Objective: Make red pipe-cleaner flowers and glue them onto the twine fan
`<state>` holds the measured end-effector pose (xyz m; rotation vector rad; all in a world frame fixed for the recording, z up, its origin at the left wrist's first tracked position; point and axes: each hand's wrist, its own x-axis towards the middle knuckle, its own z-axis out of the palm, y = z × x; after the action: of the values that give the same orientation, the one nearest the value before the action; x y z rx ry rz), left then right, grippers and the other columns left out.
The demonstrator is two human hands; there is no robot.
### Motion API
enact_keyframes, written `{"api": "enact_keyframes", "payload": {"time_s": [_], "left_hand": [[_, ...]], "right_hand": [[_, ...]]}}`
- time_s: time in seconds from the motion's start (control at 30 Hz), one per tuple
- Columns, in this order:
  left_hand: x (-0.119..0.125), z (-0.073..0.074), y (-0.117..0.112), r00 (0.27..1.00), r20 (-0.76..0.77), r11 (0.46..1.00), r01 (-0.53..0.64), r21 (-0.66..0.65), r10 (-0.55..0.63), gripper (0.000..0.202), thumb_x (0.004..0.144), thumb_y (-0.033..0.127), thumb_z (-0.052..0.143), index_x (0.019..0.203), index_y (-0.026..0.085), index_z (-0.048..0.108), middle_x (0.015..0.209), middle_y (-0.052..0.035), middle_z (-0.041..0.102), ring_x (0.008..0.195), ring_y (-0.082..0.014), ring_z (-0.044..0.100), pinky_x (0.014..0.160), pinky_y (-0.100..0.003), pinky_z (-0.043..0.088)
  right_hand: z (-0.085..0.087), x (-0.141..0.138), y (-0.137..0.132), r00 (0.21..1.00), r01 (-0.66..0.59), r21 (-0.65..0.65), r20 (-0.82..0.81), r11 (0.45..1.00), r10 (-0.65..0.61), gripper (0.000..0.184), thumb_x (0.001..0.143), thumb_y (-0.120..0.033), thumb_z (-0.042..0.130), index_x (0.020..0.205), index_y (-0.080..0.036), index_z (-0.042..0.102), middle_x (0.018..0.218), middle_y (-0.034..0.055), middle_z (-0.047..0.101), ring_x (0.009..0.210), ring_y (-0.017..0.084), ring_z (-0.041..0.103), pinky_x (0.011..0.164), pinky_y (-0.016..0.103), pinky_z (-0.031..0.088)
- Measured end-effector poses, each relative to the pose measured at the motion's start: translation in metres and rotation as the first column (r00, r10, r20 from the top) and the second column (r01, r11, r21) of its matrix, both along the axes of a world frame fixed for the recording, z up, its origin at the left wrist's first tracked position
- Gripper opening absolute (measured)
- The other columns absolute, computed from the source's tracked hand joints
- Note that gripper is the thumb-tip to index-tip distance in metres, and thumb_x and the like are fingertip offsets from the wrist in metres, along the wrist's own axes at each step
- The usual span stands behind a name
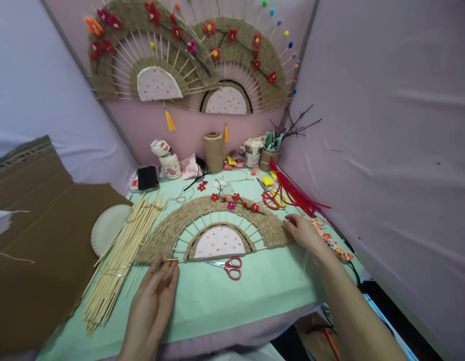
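Woven fan (220, 242) lies between the hands: the right hand (303, 231) pinches its right end, forearm slanting up to it; the left hand (154, 291), nearer the body, touches its lower left edge, its grip unclear. Its long axis runs crosswise on the desk (217, 311), scissors (233, 268) just below.

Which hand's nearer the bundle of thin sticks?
Left. The left hand is just right of the bundle of thin sticks, at the woven fan's lower left edge; the right hand is farther off, at the fan's right end.
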<state>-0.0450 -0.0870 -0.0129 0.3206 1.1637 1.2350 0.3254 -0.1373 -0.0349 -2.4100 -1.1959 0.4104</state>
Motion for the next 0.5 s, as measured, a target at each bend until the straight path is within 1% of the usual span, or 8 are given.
{"api": "enact_keyframes", "payload": {"time_s": [0.07,0.2,0.3,0.37,0.4,0.43,0.5], "left_hand": [[0.0,-0.003,0.001,0.999,0.036,1.0,-0.017,0.002,0.017,0.029,0.078,-0.003,0.047,0.099,0.015,0.058,0.093,-0.0103,0.068,0.096,-0.0177,0.067,0.079,-0.026,0.057],[0.0,-0.006,0.004,0.993,0.089,0.997,-0.079,0.003,0.078,0.023,0.078,-0.003,0.047,0.086,0.016,0.056,0.097,-0.0118,0.068,0.101,-0.0205,0.065,0.077,-0.028,0.058],[0.001,-0.003,0.007,0.983,0.153,0.995,-0.094,-0.036,0.098,0.019,0.079,-0.002,0.046,0.08,0.015,0.056,0.095,-0.0115,0.068,0.101,-0.0207,0.065,0.077,-0.029,0.058],[0.001,-0.001,0.011,0.977,0.193,0.995,-0.078,-0.063,0.089,0.017,0.08,0.001,0.046,0.078,0.013,0.057,0.091,-0.0104,0.067,0.096,-0.0189,0.065,0.078,-0.028,0.058],[0.001,0.001,0.013,0.975,0.204,0.994,-0.073,-0.077,0.088,0.016,0.081,0.003,0.046,0.077,0.013,0.058,0.087,-0.0096,0.066,0.092,-0.0178,0.066,0.077,-0.029,0.058],[0.002,0.003,0.015,0.974,0.21,0.994,-0.071,-0.087,0.088,0.016,0.082,0.005,0.046,0.075,0.013,0.058,0.083,-0.0084,0.065,0.087,-0.0166,0.065,0.076,-0.029,0.059],[0.002,0.005,0.02,0.973,0.216,0.993,-0.058,-0.098,0.078,0.017,0.083,0.008,0.046,0.071,0.013,0.055,0.075,-0.0057,0.062,0.077,-0.0144,0.064,0.074,-0.032,0.059]], "right_hand": [[-0.001,0.0,0.001,1.0,-0.007,0.005,-0.001,1.0,0.007,0.032,0.087,-0.027,0.048,0.11,-0.01,0.064,0.1,0.0137,0.071,0.093,0.024,0.064,0.08,0.032,0.043],[0.001,-0.003,0.0,1.0,-0.008,0.024,0.011,1.0,0.008,0.032,0.086,-0.028,0.05,0.108,-0.011,0.064,0.097,0.0132,0.071,0.091,0.025,0.064,0.08,0.033,0.044],[0.005,-0.008,-0.005,0.999,0.007,0.069,0.044,0.998,-0.011,0.034,0.085,-0.028,0.05,0.111,-0.01,0.062,0.102,0.0152,0.069,0.096,0.025,0.062,0.085,0.035,0.043],[0.007,-0.015,-0.011,0.998,0.021,0.151,0.054,0.988,-0.029,0.034,0.084,-0.029,0.05,0.11,-0.01,0.061,0.105,0.0157,0.067,0.098,0.025,0.06,0.088,0.036,0.042],[0.008,-0.02,-0.016,0.999,0.028,0.214,0.035,0.977,-0.036,0.034,0.083,-0.029,0.05,0.109,-0.011,0.062,0.104,0.0151,0.067,0.097,0.025,0.06,0.088,0.037,0.043],[0.009,-0.025,-0.021,0.999,0.035,0.284,-0.007,0.958,-0.035,0.032,0.082,-0.03,0.051,0.106,-0.012,0.062,0.102,0.014,0.067,0.094,0.025,0.061,0.087,0.037,0.044],[0.01,-0.04,-0.033,0.987,0.066,0.384,-0.163,0.921,-0.002,0.029,0.08,-0.033,0.053,0.1,-0.016,0.064,0.097,0.011,0.068,0.088,0.023,0.062,0.082,0.036,0.046]]}}
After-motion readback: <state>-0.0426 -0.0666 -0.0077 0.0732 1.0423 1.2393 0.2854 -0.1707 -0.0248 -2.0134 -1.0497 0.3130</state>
